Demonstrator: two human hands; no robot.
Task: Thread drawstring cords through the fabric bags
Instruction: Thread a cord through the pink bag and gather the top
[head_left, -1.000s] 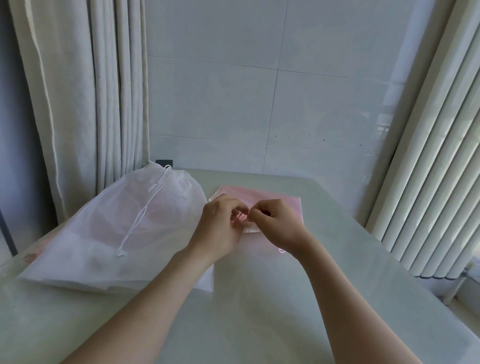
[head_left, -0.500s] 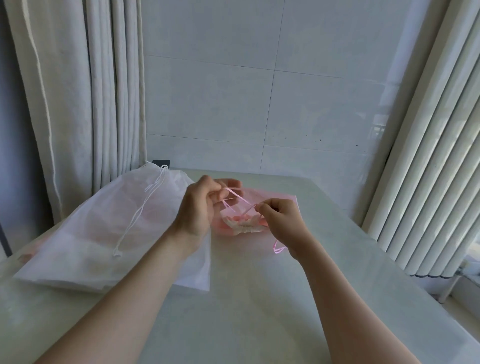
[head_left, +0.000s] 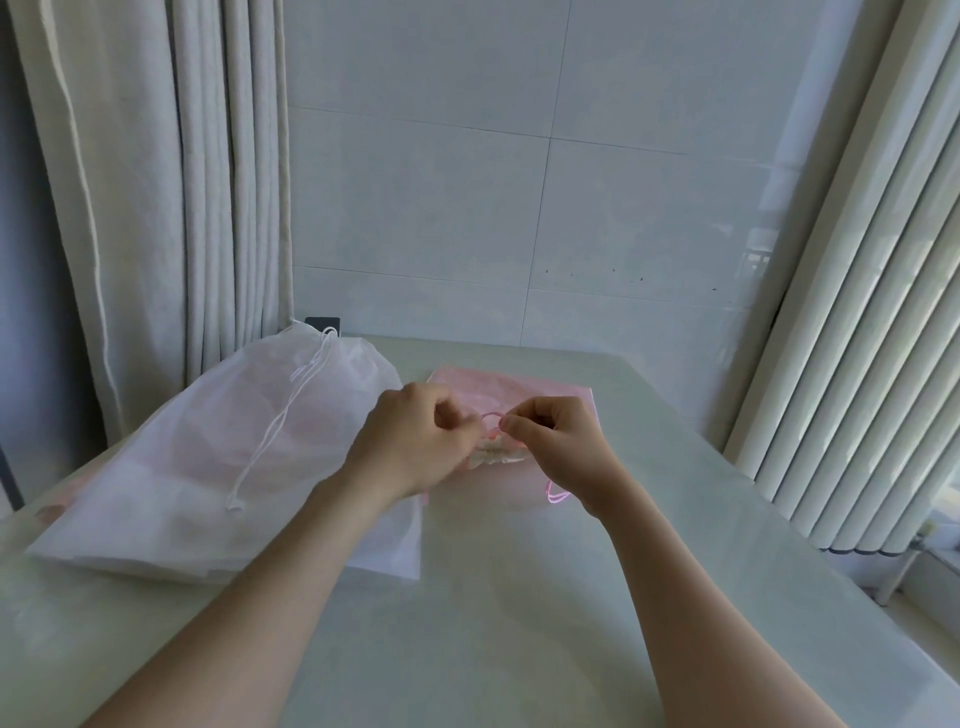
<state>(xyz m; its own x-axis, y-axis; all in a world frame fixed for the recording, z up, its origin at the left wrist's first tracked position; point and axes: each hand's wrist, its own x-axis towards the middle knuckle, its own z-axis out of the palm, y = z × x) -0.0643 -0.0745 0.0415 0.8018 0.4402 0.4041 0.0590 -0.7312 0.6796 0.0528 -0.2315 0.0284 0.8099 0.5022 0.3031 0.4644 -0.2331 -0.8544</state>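
Hands are shown working at the drawstring channel of a small bag. The left hand (head_left: 415, 447) is held with fingers curled, thumb and forefinger tips closed on the left end of a short loop of pink cord (head_left: 491, 415). The right hand (head_left: 558, 449) is likewise curled, thumb and forefinger pinched on the loop's right end. Whether the left fingertips also catch fabric cannot be told.

Just below the loop, between the two hands, the gathered mouth (head_left: 498, 457) of the pink fabric bag (head_left: 524, 387) is bunched into pale ruffles. The rest of the bag lies flat on the table (head_left: 519, 623). A free end of the same cord is seen beside the right wrist.

The cord is judged thin, limp and very light, so it is prone to slip from a loose pinch and cannot be pushed. It is best taken close to its leading end. The sheer fabric is judged soft and easily snagged, so the channel hem is best gripped just beside its opening and eased along the cord.

Left of the left forearm, a white mesh drawstring bag (head_left: 218, 457) is laid on the table, with a white cord (head_left: 280, 431) trailing across it. A tiled wall (head_left: 467, 208) stands behind.
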